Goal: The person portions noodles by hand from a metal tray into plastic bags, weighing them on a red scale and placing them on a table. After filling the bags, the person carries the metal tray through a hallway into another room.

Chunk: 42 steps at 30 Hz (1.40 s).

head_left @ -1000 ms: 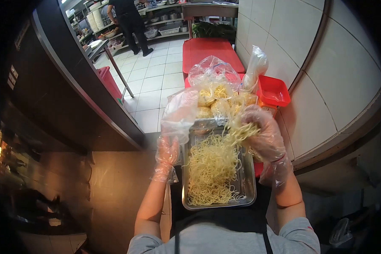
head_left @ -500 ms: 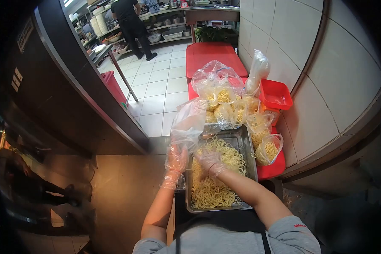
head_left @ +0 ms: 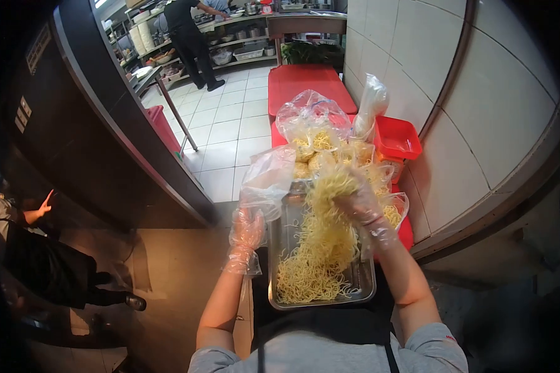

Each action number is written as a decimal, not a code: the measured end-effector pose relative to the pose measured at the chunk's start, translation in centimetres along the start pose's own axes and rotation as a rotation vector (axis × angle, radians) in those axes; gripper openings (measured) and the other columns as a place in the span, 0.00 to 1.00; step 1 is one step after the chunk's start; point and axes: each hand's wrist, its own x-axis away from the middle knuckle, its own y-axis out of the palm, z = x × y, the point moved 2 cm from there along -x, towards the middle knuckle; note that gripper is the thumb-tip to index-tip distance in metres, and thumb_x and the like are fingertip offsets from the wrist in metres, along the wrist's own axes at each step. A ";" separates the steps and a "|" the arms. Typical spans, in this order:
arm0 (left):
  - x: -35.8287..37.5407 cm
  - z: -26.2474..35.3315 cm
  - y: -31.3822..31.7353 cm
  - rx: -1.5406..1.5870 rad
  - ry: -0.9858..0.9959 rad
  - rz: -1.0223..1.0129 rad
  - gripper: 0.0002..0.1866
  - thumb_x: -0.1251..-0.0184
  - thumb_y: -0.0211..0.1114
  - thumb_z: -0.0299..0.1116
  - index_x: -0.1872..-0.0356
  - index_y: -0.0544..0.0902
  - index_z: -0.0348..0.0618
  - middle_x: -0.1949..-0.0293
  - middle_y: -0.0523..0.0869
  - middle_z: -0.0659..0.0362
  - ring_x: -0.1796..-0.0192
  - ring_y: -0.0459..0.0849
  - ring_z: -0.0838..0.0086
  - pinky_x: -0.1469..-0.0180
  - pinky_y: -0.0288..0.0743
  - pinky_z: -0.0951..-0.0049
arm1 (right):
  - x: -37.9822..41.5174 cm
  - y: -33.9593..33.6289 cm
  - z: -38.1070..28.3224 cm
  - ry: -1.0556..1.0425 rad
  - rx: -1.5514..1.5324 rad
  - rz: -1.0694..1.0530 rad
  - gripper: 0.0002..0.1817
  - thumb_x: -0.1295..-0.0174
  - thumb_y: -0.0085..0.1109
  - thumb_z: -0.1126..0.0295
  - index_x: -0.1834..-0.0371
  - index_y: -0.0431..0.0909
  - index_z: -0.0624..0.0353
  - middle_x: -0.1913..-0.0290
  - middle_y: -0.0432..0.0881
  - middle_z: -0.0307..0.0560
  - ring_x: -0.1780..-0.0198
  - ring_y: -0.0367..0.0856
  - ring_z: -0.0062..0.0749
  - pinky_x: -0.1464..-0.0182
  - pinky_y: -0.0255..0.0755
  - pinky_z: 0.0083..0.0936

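Yellow noodles (head_left: pixel 311 278) lie in a metal tray (head_left: pixel 279 248) in front of my body. My right hand (head_left: pixel 362 204), in a clear plastic glove, is closed round a bunch of noodles and lifts it above the tray's far right part; strands trail down to the pile. At the tray's left edge my left hand (head_left: pixel 247 230), also gloved, grips a clear plastic bag (head_left: pixel 269 176) that stands up above its fingers. The bag's mouth is hard to make out.
Bagged noodles (head_left: pixel 302 149) are heaped beyond the tray, beside a red basin (head_left: pixel 398 138) on a scale. Red surfaces (head_left: pixel 311 90) run along the tiled wall. One person (head_left: pixel 190 40) stands at far shelves, another (head_left: pixel 43 261) at lower left. A dark partition is on my left.
My right hand has risen from the tray and shifted right, pulling up a bunch of noodles. The left hand stays nearly in place with the bag. The person at lower left shows more.
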 end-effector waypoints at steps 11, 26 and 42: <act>-1.0 0.7 0.1 -0.169 0.211 0.013 0.34 0.39 0.56 0.32 0.29 0.60 0.45 0.41 0.74 0.40 0.40 0.75 0.48 0.38 0.68 0.56 | -4.2 1.1 -15.5 -0.559 0.479 0.264 0.30 0.48 0.68 0.78 0.40 0.70 0.64 0.44 0.77 0.46 0.44 0.76 0.27 0.42 0.72 0.25; -0.9 0.8 0.0 -0.047 0.021 -0.037 0.29 0.38 0.55 0.26 0.33 0.64 0.35 0.41 0.76 0.45 0.38 0.74 0.60 0.35 0.65 0.67 | -6.0 -1.2 -17.6 -0.521 0.246 0.254 0.33 0.51 0.70 0.71 0.39 0.69 0.61 0.45 0.78 0.47 0.47 0.79 0.31 0.45 0.74 0.27; -1.6 6.8 1.5 -0.141 -0.089 -0.133 0.25 0.37 0.59 0.34 0.38 0.72 0.39 0.52 0.82 0.40 0.50 0.80 0.47 0.48 0.72 0.56 | 7.9 1.0 11.2 0.115 1.372 -0.105 0.32 0.54 0.72 0.66 0.41 0.74 0.51 0.52 0.82 0.51 0.48 0.80 0.45 0.42 0.73 0.34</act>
